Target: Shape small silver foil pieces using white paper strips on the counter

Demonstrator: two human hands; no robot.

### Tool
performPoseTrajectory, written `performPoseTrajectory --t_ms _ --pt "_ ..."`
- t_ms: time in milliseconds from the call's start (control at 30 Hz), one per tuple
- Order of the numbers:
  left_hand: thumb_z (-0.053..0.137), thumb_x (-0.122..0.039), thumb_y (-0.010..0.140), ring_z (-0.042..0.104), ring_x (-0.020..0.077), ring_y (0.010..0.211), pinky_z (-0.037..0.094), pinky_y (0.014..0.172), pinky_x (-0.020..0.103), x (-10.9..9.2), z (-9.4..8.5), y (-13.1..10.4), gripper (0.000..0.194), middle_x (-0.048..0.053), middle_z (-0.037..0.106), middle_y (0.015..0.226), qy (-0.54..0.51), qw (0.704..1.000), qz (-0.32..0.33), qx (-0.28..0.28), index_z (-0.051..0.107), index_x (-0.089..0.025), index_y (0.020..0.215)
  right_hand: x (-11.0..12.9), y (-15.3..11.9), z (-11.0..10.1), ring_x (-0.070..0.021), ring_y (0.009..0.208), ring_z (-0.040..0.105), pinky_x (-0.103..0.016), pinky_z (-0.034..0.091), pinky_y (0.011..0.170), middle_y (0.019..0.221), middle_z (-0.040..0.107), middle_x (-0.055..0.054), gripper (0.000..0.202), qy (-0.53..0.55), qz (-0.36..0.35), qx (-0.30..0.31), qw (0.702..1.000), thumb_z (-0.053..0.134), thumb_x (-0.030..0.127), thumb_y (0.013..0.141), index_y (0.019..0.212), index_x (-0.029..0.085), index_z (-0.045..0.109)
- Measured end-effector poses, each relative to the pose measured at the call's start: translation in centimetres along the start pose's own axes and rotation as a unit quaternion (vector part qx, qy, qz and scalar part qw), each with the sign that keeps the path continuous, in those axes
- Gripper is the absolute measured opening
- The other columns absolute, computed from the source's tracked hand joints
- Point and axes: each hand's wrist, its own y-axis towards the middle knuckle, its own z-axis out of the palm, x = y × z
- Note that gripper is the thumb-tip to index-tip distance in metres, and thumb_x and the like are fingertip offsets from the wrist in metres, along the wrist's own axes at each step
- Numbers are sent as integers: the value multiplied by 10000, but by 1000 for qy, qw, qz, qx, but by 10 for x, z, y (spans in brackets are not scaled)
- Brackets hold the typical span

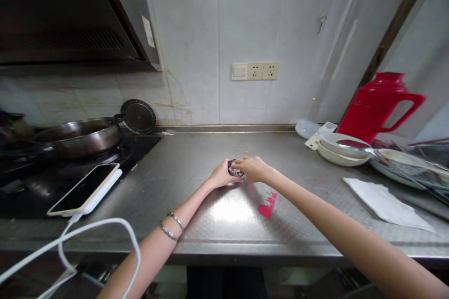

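Note:
A small round dark-rimmed container (pixel 234 168) stands on the steel counter (pixel 189 159) in front of me. My left hand (pixel 221 174) is wrapped round its left side. My right hand (pixel 251 168) is at its top and right side, fingers bent together over the opening; what they pinch, if anything, is too small to make out. A torn red piece (pixel 267 206) lies on the counter just right of and nearer than the container.
A phone (pixel 84 190) with a white cable lies at the left beside the stove, where a steel pan (pixel 80 140) stands. To the right are a white napkin (pixel 387 205), stacked bowls (pixel 342 156), plates and a red thermos (pixel 375 110).

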Motion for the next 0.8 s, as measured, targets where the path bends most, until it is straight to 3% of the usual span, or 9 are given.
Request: performPoseTrajectory --t_ms 167,367,500,567,667,800 --pt "839 -342 445 614 229 897 470 797 337 -3 2 0 719 72 659 989 23 998 35 -52 533 -154 1068 2 -9 -2 -268 982 578 -331 499 679 1121 603 -76 306 -1 19 -25 999 572 208 749 1051 254 596" --pt "825 -323 491 565 267 1040 439 913 390 -20 -6 -7 758 86 610 1117 83 984 105 -115 495 -193 1161 7 -22 -7 -260 1013 564 -296 470 657 1163 570 -75 437 62 65 -59 994 521 145 699 1120 254 561" --pt "822 -327 507 471 292 1212 282 1085 466 -27 -12 -10 811 97 542 1267 119 975 124 -140 455 -221 1222 15 -26 -10 -224 951 594 -260 432 611 1188 540 -53 524 157 85 -64 982 492 147 688 1195 278 514" --pt "819 -313 513 410 300 1276 214 1120 493 -27 -13 -11 836 103 499 1329 128 973 139 -134 434 -221 1250 15 -28 -11 -203 906 603 -249 419 615 1162 545 -52 522 187 76 -58 978 487 136 683 1186 272 526" --pt "815 -335 523 377 306 1306 235 1113 502 -24 -14 -10 857 118 469 1362 133 972 157 -111 415 -212 1271 9 -33 -11 -185 895 592 -250 425 662 1108 562 -58 521 195 35 -70 978 473 91 672 1162 249 554" --pt "805 -359 547 403 285 1292 290 1098 460 -23 -15 -10 870 149 468 1354 121 970 187 -93 390 -177 1290 -1 -43 -11 -191 1053 533 -277 445 780 1266 510 -52 582 169 -36 -120 978 434 35 664 1197 243 543"
